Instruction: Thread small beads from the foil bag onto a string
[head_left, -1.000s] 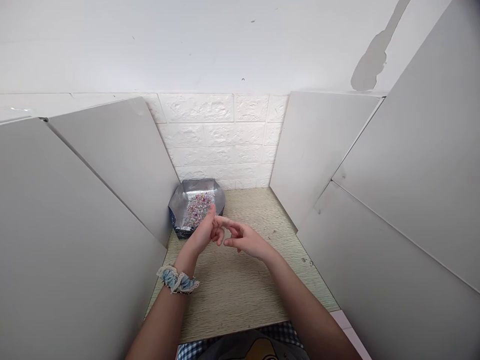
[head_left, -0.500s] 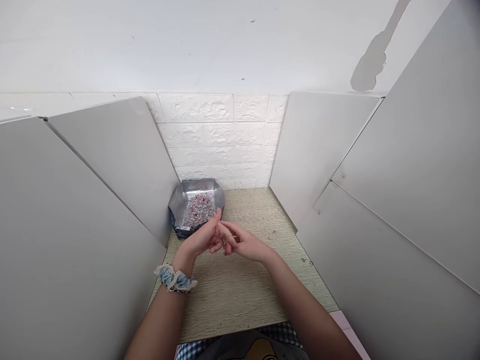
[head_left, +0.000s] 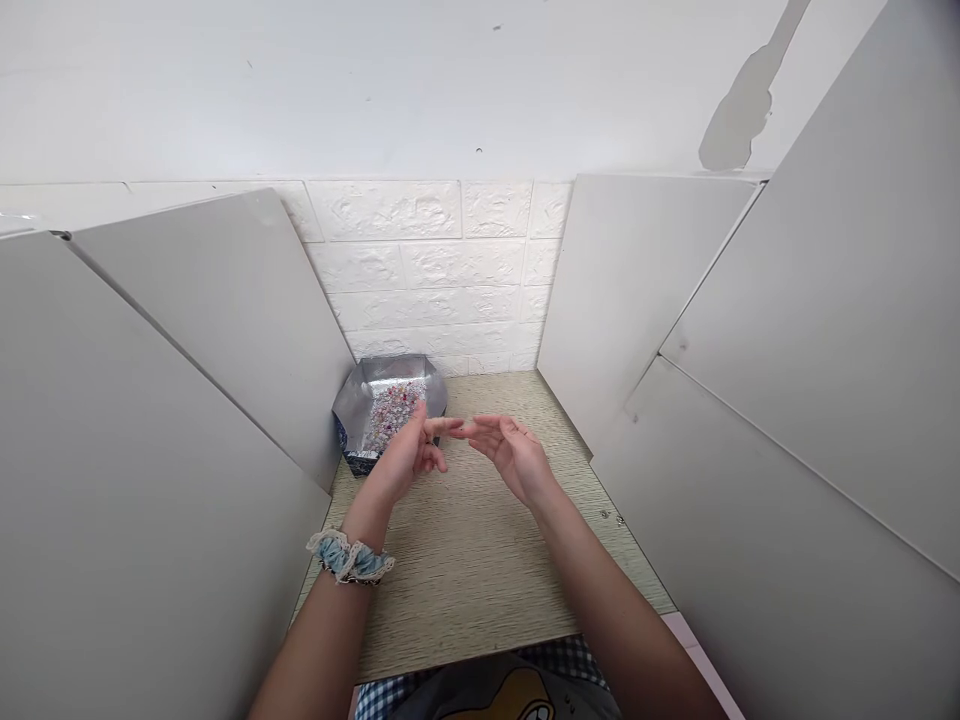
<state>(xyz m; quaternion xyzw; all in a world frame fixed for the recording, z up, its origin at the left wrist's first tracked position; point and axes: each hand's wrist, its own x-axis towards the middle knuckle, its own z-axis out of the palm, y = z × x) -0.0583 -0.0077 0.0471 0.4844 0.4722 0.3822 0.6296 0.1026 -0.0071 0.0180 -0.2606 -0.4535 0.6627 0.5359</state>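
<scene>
Over the wooden tabletop (head_left: 480, 570), my left hand (head_left: 412, 450) is raised with its thumb up and fingers apart, in front of a foil-lined box (head_left: 352, 410). Its index finger points right and meets or nearly meets the fingertips of my right hand (head_left: 514, 455). The right hand's fingers stretch out to the left, and I see nothing held in either hand. Small multicoloured beads (head_left: 394, 405) lie in the box, partly hidden behind the left hand. A blue scrunchie with lace edging (head_left: 350, 557) circles my left wrist.
Tall grey panels stand at the left (head_left: 202, 320) and right (head_left: 600, 300). A white brick-pattern wall (head_left: 427, 265) closes the back. Two tiny shiny bits (head_left: 612, 517) lie near the table's right edge.
My hands were together with fingers overlapping. They have drawn apart to touch at most at the fingertips, and the right hand has risen and opened out. The box has stayed in place.
</scene>
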